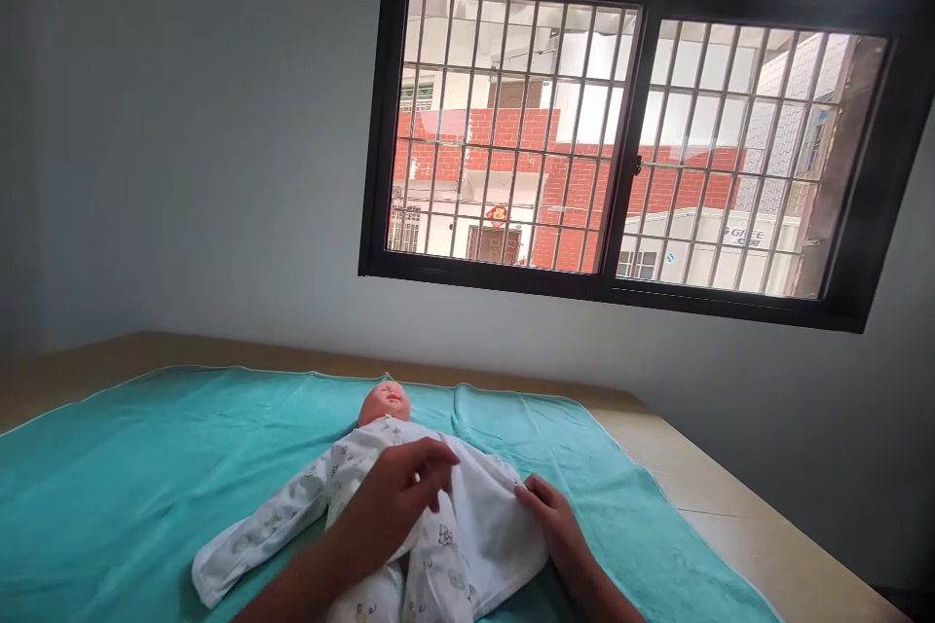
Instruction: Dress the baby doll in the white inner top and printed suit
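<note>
A baby doll [385, 399] lies on its back, head toward the far wall, on a turquoise blanket [131, 467]. It wears a white baby outfit [284, 506] with small printed animals; one sleeve stretches out to the left. The outfit's front panel is spread to the right, its plain white inside [491, 516] facing up. My right hand [555, 516] pinches the outer edge of that panel. Over the doll's chest is my left hand [405, 496], fingers loosely bent and apart, with nothing visible in them. My left forearm covers part of the doll's body.
The blanket is spread over a light tan surface [720, 506] that meets a grey wall [205, 146]. Above it is a dark-framed window [504, 268] with metal bars; buildings show outside.
</note>
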Motion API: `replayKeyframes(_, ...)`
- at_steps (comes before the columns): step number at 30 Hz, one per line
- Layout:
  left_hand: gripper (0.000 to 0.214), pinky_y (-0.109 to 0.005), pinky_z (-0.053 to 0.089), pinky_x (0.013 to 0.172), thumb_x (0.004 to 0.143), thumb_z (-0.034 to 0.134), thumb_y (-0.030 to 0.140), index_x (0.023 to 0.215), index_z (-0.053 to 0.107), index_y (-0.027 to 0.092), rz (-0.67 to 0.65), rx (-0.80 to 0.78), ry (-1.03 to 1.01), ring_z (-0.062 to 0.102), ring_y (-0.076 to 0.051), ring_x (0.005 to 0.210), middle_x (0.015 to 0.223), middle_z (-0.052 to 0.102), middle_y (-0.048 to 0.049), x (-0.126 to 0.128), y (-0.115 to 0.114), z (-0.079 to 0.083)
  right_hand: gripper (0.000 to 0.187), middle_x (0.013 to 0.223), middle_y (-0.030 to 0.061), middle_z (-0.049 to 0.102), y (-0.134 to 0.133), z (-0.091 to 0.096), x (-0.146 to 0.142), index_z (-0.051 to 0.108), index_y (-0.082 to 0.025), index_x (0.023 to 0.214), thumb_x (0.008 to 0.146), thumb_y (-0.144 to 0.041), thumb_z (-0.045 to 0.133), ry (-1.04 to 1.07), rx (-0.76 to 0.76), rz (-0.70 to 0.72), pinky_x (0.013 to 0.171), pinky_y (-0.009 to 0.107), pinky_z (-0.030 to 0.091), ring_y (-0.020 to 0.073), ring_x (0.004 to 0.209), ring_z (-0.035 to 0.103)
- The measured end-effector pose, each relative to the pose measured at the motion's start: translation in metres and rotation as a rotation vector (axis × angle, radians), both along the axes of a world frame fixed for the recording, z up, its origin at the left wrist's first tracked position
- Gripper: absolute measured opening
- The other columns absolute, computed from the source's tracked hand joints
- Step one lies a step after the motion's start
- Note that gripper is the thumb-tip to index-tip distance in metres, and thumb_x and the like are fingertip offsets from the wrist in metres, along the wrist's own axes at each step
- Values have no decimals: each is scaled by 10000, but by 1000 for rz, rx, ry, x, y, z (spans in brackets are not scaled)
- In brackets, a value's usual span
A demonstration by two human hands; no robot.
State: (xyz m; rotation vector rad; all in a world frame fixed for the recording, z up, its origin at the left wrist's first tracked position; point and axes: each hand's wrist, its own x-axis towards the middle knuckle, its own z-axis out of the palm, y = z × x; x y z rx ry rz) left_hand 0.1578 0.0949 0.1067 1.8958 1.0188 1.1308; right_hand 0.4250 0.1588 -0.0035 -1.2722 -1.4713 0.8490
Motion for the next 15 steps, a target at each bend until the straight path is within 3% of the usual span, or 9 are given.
replayKeyframes(3,252,-320,493,794,894,483,363,944,671,203,236,91,115,648,-194,837,920,712,-37,-26,17,-4,399,580,-16,476,-10,11,-5,445,-219,635,734,-586,564,255,-106,41,536,276,385,161,554,467)
replayKeyframes(6,304,-372,495,883,919,407,366,966,652,192,353,73,216,653,-233,954,1022,715,-69,-48,36,-14,407,655,39,595,-21,27,-21,574,-203,712,800,-596,517,386,-76,75,598,328,469,214,629,562)
replayKeyframes(8,323,-409,447,1010,914,410,359,1053,648,191,360,114,316,598,-260,1140,1177,682,-91,-53,44,-24,376,692,48,636,-25,40,-37,635,-187,757,759,-564,625,445,-11,106,646,344,490,234,688,591)
replayKeyframes(11,427,-479,291,1160,909,433,395,1250,594,195,312,117,475,395,-286,1383,1443,514,-98,-49,47,-37,315,796,23,677,-20,64,-68,670,-195,832,632,-399,804,534,71,145,729,327,495,228,786,603)
replayKeyframes(15,523,-535,228,1181,931,403,465,1374,503,206,243,86,530,305,-300,1436,1533,394,-95,-49,44,-41,287,633,-28,581,-8,90,-117,578,-211,728,735,-471,698,627,-14,268,612,290,451,160,610,521)
